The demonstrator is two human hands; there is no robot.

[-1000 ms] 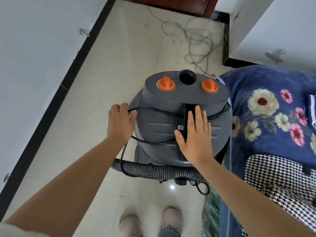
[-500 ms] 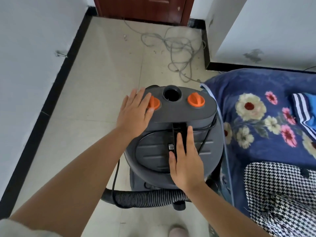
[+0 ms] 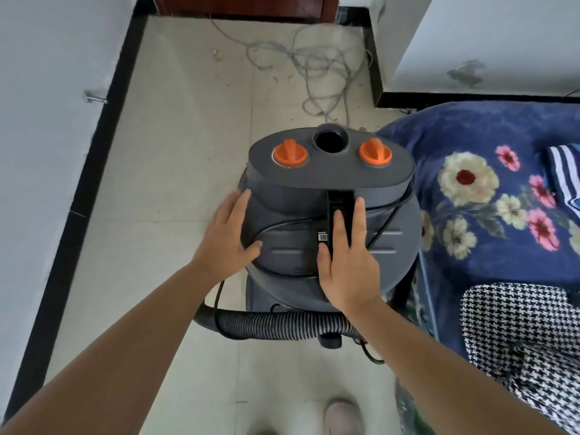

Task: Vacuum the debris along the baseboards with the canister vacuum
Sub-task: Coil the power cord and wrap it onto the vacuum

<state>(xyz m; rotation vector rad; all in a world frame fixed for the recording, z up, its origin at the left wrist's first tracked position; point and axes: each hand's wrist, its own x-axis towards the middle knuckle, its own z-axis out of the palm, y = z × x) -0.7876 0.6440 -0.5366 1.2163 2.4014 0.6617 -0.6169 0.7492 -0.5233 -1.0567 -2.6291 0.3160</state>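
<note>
Preparation stage only: canister vacuum stands on the floor beside the bed. Left hand and right hand rest flat on it, fingers straight. Next likely needs the hose taken up toward the baseboard.

Canister vacuum stands between baseboard, left, and bed, right.

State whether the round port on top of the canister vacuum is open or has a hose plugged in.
Open. The round port shows a dark, empty hole; the ribbed hose lies low beside the canister vacuum.
</note>
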